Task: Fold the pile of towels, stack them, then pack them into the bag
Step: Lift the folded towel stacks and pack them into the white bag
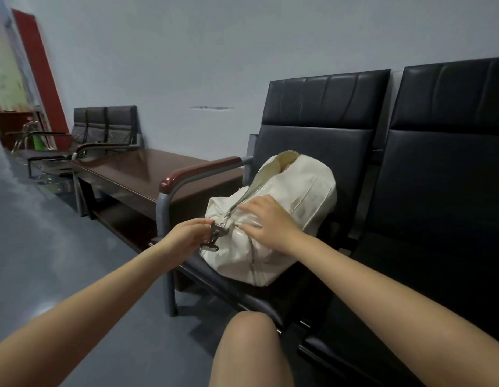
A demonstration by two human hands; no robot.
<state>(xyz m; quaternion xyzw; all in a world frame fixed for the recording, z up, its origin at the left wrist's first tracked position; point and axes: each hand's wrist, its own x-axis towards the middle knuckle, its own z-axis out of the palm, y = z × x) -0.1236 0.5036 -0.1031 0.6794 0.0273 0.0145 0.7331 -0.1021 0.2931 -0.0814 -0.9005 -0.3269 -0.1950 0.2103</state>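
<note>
A cream white bag lies on its side on the seat of a black chair. Its zipper runs along the top and gapes at the far end, where the lining shows. My left hand pinches the metal zipper pull and clasp at the bag's near end. My right hand lies flat on top of the bag, fingers spread beside the zipper, pressing the fabric. No towels are visible; the bag's inside is hidden.
A second black chair adjoins on the right. The chair's wood-capped armrest and a brown low table stand to the left, with more seats further back. My knee is in the foreground over a grey floor.
</note>
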